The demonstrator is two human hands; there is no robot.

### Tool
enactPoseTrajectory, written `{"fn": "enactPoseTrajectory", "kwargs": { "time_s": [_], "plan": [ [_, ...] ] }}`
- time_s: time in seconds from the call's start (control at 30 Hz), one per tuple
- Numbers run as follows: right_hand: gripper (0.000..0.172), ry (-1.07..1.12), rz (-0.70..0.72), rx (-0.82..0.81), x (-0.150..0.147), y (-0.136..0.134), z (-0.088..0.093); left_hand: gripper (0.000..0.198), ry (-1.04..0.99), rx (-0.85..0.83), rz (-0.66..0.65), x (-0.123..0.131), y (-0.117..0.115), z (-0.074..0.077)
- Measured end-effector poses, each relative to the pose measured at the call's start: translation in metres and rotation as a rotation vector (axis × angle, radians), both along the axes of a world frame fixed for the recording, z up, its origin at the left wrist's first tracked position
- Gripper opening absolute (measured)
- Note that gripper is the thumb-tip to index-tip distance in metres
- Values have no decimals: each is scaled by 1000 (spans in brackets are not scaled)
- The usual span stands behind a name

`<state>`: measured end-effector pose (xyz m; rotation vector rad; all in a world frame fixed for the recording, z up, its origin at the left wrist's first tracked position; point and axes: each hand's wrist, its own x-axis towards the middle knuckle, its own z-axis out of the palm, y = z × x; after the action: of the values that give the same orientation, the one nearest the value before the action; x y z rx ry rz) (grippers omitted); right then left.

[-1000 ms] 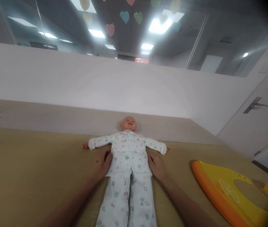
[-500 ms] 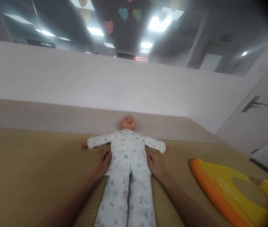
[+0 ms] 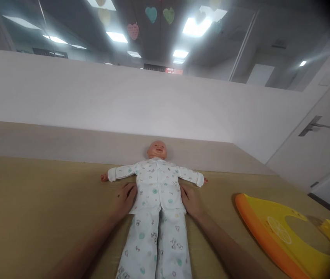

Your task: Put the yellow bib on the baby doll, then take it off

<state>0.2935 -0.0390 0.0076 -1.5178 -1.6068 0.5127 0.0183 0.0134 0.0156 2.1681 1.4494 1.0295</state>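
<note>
A baby doll [image 3: 156, 190] lies on its back on the table, arms stretched out sideways. It wears a white printed long-sleeved top [image 3: 149, 188] and matching trousers [image 3: 172, 244]; the feet are out of view. My left hand [image 3: 125, 199] rests on the table against the doll's left-of-view side, fingers loosely extended, tips touching the top's edge. On the opposite side of the waist, my right hand [image 3: 190, 199] lies likewise, its fingertips partly hidden by the cloth. Neither hand is seen wrapped round the doll.
To the right on the table [image 3: 37, 217] lies a yellow and orange bib [image 3: 263, 217] with a citrus-slice print. Beyond the table's far part stands a low white wall [image 3: 109, 97] with glass above. A door handle [image 3: 313, 126] shows at right.
</note>
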Motion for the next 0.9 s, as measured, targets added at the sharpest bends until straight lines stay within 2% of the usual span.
{"fn": "enactPoseTrajectory", "kwargs": {
  "time_s": [0.57, 0.9],
  "plan": [
    [38, -23, 6, 13, -1, -2, 3, 32, -1, -35, -28, 2, -6, 10],
    [36, -38, 4, 11, -2, -6, 7, 32, -16, -29, -26, -2, -1, -3]
  ]
}}
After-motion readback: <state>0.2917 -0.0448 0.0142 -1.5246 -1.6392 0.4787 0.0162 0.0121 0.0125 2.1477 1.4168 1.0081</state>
